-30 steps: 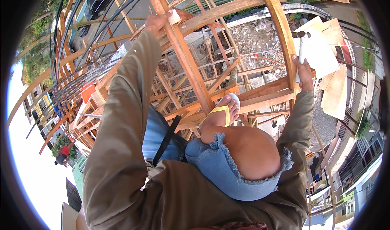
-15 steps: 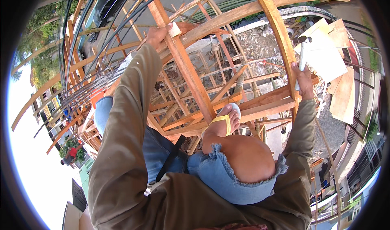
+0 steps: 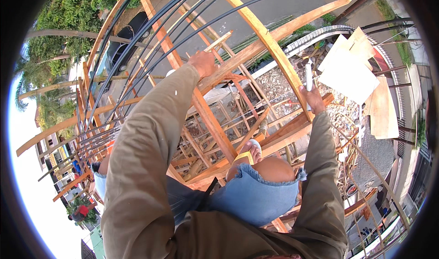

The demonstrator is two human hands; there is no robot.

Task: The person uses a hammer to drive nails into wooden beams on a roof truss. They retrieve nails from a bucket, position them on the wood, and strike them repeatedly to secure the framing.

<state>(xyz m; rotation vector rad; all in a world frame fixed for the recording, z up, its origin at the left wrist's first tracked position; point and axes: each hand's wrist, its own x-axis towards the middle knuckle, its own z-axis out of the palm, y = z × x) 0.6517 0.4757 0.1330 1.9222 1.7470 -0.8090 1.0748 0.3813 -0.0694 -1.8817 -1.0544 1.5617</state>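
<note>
My left hand [image 3: 203, 63] is closed at the crossing of two beams, its fingers curled on the long slanting wooden beam [image 3: 279, 32]; the fingertips are partly hidden. An upright timber [image 3: 212, 119] passes under my left wrist. In my right hand [image 3: 313, 99] is a hammer, gripped by its white handle [image 3: 309, 75] and pointing away from me; its head is hard to make out. Right beside that hand runs another timber [image 3: 270, 39]. My foot in a yellow-strapped flip-flop [image 3: 249, 154] stands on the framework below.
Black cables [image 3: 160, 23] cross close by on the upper left. Far below lie rubble [image 3: 279, 83], pale boards [image 3: 350, 73] and a road with a dark car [image 3: 130, 37]. A person in red [image 3: 83, 211] is at the lower left.
My left hand has moved across the upright timber to the slanting beam's side. The hammer stays in my right hand, now nearer the timber's left side. My view has shifted.
</note>
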